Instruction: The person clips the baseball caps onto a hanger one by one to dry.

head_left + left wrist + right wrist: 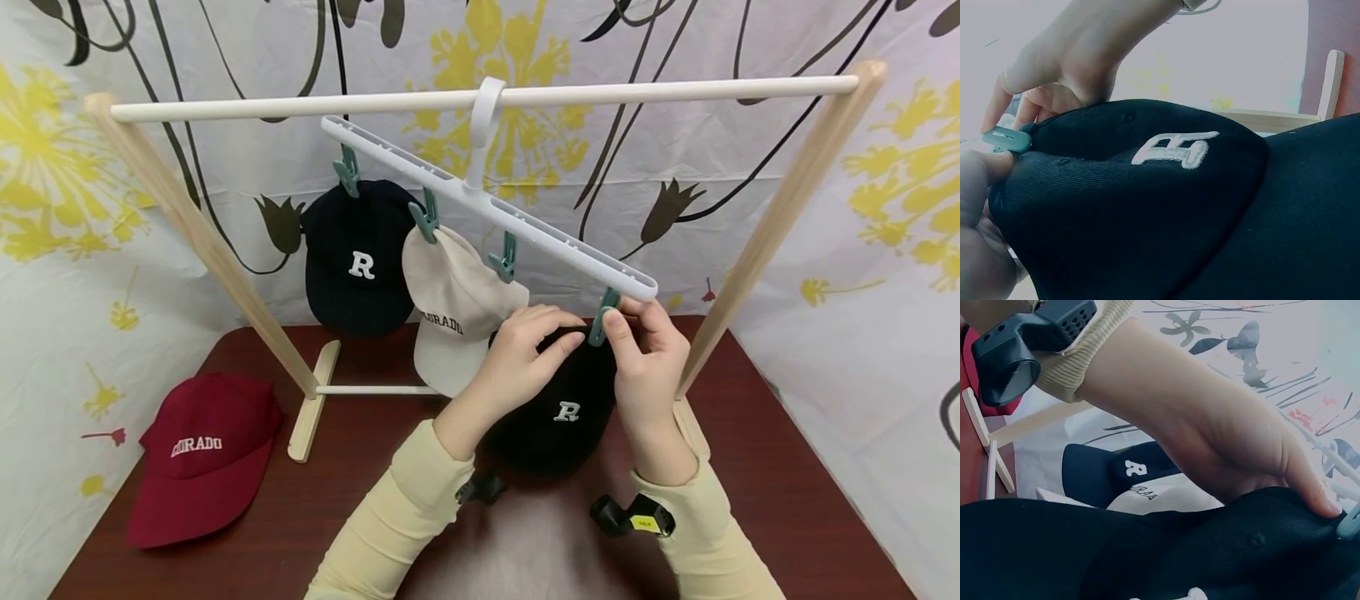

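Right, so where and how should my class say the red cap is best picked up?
Probably by the brim of the red cap, from the near side, pinched above and below: it looks thin and juts out that way, while the crown is rounded. The left hand is nearer but holds the front black cap.

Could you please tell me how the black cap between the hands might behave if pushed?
The black cap would probably fold at the crown, which creases near the green clip. Its smooth, curved brim likely bends less.
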### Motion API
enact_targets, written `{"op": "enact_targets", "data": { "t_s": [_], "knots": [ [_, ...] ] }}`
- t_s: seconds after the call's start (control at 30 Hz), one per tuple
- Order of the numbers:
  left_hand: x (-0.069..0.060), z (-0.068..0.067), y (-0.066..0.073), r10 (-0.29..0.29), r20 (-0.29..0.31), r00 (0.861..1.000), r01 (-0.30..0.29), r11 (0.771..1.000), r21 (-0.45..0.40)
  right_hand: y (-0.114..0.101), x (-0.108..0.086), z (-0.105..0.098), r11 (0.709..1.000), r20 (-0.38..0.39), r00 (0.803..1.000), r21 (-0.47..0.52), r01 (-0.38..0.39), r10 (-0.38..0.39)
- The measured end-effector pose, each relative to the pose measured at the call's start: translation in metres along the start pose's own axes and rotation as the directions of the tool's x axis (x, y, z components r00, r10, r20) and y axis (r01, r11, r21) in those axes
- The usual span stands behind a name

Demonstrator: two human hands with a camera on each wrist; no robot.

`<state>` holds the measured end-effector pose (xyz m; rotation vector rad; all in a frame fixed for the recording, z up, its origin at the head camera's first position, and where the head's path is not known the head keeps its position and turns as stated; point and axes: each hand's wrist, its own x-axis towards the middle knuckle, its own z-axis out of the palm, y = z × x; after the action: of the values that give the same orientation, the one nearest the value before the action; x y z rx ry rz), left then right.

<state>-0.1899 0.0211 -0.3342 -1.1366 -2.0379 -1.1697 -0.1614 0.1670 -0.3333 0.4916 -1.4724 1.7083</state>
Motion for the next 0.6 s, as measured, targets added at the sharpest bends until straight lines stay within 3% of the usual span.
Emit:
{"op": "enact_targets", "data": {
  "t_s": [0.37,0.6],
  "knots": [
    [-0.005,-0.001,-0.006,-0.031,0.026,0.999,0.031,0.999,-0.018,0.004,0.001,-0.003,0.997,0.015,1.0,-0.077,-0.01,0.011],
    [-0.011,0.001,-0.012,-0.007,0.007,1.0,0.008,0.997,-0.078,0.007,0.0,-0.004,0.987,0.022,1.0,-0.16,0.008,-0.004]
  ]
}}
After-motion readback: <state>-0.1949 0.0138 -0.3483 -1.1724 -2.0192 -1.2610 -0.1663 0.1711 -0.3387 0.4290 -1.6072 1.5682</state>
